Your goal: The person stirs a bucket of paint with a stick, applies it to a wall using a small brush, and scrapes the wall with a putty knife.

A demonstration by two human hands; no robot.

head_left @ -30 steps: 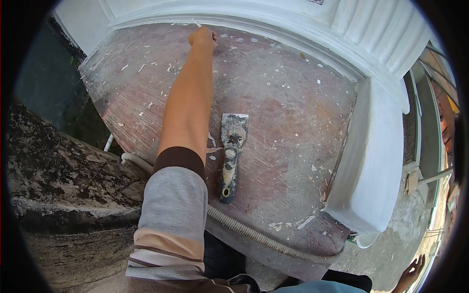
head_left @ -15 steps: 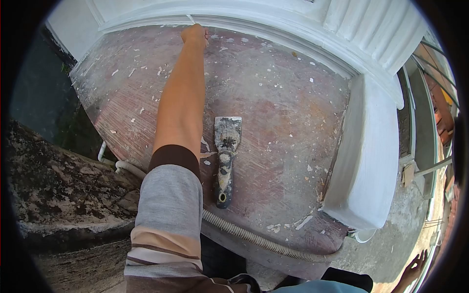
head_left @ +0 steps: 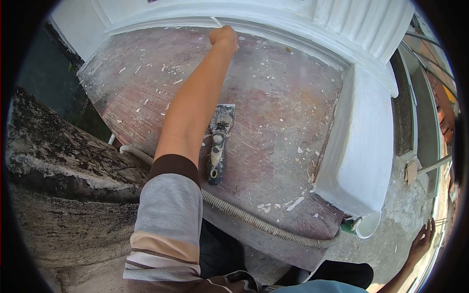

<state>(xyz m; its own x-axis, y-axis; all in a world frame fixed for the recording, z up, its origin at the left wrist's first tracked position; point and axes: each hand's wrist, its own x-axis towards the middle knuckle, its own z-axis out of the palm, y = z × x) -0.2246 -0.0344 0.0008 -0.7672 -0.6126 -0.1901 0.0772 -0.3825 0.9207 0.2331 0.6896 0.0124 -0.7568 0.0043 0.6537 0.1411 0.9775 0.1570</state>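
My left hand (head_left: pixel 223 37) reaches far out to the back edge of a reddish, paint-flecked ledge (head_left: pixel 288 97), where it meets the white moulding (head_left: pixel 293 30). Its fingers are closed around a thin white object (head_left: pixel 215 21) whose tip pokes up against the moulding; what it is cannot be made out. A dirty putty knife (head_left: pixel 218 141) lies flat on the ledge just right of my forearm, blade pointing away. My right hand (head_left: pixel 423 239) hangs low at the bottom right with its fingers spread, holding nothing.
A white column base (head_left: pixel 361 141) stands on the right end of the ledge. A grey corrugated hose (head_left: pixel 259 222) runs along the ledge's front edge toward a small white cup (head_left: pixel 367 225). A rough, dark-stained wall (head_left: pixel 58 156) rises at the left.
My left hand has slid to the right along the moulding. The view has shifted, so the putty knife sits higher and further left in the picture, and my right hand shows more.
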